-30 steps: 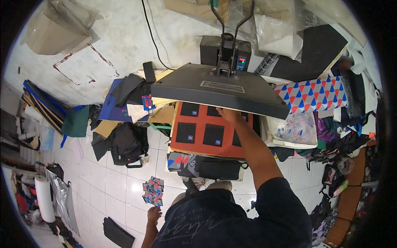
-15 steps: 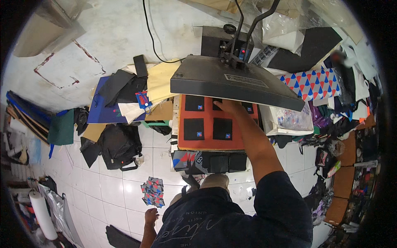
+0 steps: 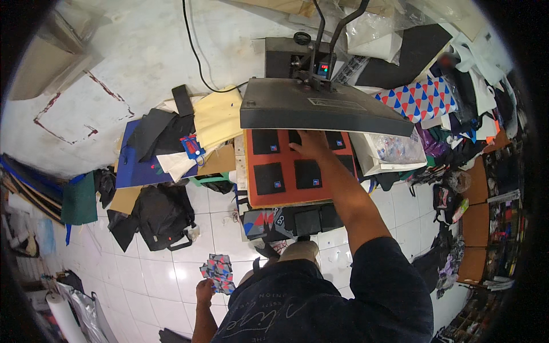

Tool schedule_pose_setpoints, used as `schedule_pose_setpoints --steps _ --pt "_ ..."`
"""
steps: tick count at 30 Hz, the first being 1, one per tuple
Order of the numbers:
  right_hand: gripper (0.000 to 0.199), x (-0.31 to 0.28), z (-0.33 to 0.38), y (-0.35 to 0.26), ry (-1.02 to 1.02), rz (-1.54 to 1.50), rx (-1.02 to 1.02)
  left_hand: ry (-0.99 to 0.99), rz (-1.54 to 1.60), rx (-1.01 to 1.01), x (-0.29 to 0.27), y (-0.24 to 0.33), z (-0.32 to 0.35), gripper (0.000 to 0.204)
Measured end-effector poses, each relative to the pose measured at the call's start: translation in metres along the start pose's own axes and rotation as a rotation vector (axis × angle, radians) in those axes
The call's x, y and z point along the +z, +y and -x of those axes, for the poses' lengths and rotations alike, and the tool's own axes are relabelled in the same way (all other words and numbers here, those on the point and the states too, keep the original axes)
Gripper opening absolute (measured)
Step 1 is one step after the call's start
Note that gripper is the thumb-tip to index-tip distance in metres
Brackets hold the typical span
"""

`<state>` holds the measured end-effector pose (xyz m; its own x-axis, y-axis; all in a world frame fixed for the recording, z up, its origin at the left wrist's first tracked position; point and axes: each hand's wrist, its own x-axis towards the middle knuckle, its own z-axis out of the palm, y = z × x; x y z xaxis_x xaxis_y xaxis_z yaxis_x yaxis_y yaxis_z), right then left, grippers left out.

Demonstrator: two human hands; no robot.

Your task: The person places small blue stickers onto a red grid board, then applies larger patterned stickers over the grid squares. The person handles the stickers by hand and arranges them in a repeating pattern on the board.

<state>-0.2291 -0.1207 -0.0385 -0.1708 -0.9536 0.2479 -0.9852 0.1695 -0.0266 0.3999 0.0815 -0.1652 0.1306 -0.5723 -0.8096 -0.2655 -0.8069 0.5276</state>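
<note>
Compared with half a second ago, my view has shifted a little, and the left hand [image 3: 205, 290] now overlaps the lower-left edge of the patterned pieces [image 3: 218, 271], where a gap showed before; I can't tell whether its bent fingers pinch them. The right hand [image 3: 310, 146] is still reaching under the raised dark plate [image 3: 326, 111], thumb over the rear middle black square [image 3: 294, 137]; its other fingertips are hidden, so I can't tell whether they grip. The squares lie in two rows on the red pad [image 3: 274, 200], and those I see well carry a small blue label [image 3: 315, 182] at one corner, too small for me to read. A pale sticker [image 3: 337, 103] on the plate is unreadable too; red digits glow on the control display [image 3: 323, 68], and pale script crosses the dark shirt [image 3: 251, 308]. The forearm partly covers the front right square [image 3: 345, 162], and the lever handles [image 3: 346, 26] are cut off above.
</note>
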Motion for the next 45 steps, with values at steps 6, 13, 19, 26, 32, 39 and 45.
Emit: schedule_pose_setpoints --steps 6,13,19,26,32,39,45 --pt "0.054 -0.025 0.053 -0.075 -0.125 -0.265 0.074 -0.039 -0.027 -0.034 -0.008 -0.025 -0.014 0.027" --pt "0.055 -0.035 0.097 -0.114 -0.196 -0.261 0.024 -0.063 -0.07 0.033 -0.005 -0.027 -0.028 0.024" --pt "0.056 -0.023 0.093 -0.124 -0.162 -0.245 0.002 -0.087 -0.09 0.078 0.009 -0.033 -0.038 0.024" --pt "0.046 -0.019 0.097 -0.087 0.038 -0.271 0.19 -0.078 0.061 0.06 0.025 -0.045 -0.027 0.021" --pt "0.03 -0.03 0.105 0.037 0.184 -0.166 0.477 -0.053 -0.018 0.168 0.043 -0.033 -0.007 0.024" --pt "0.052 0.003 0.077 0.134 -0.198 -0.238 0.893 0.018 0.025 0.243 0.07 -0.001 0.002 0.016" --pt "0.05 0.019 0.067 0.139 -0.25 -0.363 0.774 0.048 -0.21 0.3 0.079 -0.019 0.017 0.02"
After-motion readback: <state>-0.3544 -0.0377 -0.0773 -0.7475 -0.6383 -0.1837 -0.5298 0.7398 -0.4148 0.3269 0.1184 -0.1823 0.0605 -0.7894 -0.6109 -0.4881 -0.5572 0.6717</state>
